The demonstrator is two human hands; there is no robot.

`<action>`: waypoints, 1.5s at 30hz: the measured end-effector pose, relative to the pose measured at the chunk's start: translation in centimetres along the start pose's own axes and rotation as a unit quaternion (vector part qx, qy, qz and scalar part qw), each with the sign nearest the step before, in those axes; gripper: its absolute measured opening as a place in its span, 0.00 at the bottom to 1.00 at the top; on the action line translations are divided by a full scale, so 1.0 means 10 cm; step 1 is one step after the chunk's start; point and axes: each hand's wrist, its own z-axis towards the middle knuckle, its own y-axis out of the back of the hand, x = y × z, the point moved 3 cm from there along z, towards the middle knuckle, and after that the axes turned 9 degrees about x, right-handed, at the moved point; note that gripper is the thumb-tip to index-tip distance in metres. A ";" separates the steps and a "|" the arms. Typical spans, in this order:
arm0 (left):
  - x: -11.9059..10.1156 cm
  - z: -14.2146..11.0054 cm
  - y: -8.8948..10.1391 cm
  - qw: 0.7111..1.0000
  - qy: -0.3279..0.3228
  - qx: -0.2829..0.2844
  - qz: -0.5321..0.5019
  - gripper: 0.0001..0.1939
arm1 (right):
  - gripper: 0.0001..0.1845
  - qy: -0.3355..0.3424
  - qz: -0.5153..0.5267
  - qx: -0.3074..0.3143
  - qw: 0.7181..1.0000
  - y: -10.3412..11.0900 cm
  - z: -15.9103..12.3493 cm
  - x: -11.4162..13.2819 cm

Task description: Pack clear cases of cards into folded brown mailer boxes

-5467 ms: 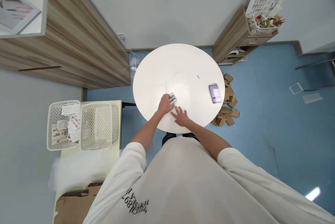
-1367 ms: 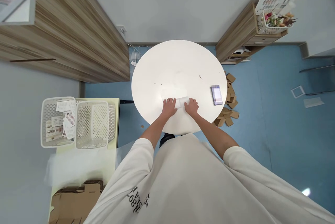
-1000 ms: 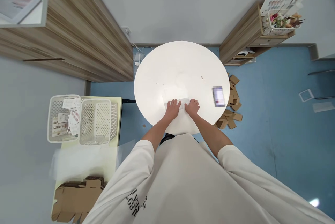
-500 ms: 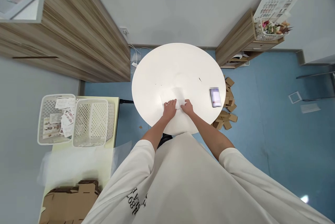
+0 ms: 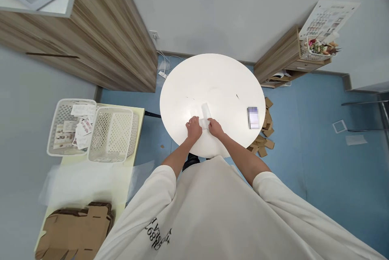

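Note:
A white, partly see-through wrapping sheet (image 5: 206, 110) lies on the round white table (image 5: 212, 73), folded to a narrow strip. One flap sticks out beyond my hands, towards the far side. My left hand (image 5: 194, 129) grips the strip's left end with bent fingers. At the right end, my right hand (image 5: 215, 128) pinches the sheet between thumb and fingers. Whether something lies inside the folds is hidden. Over on the table's right side rests a purple and white item (image 5: 253, 118), blurred into blocks.
To the left, a pale yellow table (image 5: 138, 130) carries two white baskets (image 5: 111, 134), one with printed cards, more clear sheeting (image 5: 88, 183) and flat brown cardboard (image 5: 75, 231). Small brown boxes (image 5: 261, 144) lie on the floor at right. A wooden cabinet (image 5: 118, 37) stands at left.
Earlier my left hand held a small white pack with dark spots, now out of sight. The sheet, lately held flat between both hands, has a flap turned away; my hands are closer together.

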 end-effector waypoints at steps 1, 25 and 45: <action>0.06 -0.03 0.01 0.999 0.034 -0.008 -0.021 0.29 | 0.25 -0.006 -0.012 0.005 1.000 0.01 0.00 0.02; 0.11 0.21 -0.25 0.906 0.229 0.052 -0.351 0.17 | 0.23 -0.033 -0.125 -0.056 0.990 -0.02 0.11 0.09; -0.22 0.18 -0.25 0.944 0.069 0.121 -0.299 0.28 | 0.35 0.079 -0.030 0.009 0.996 0.03 -0.13 -0.18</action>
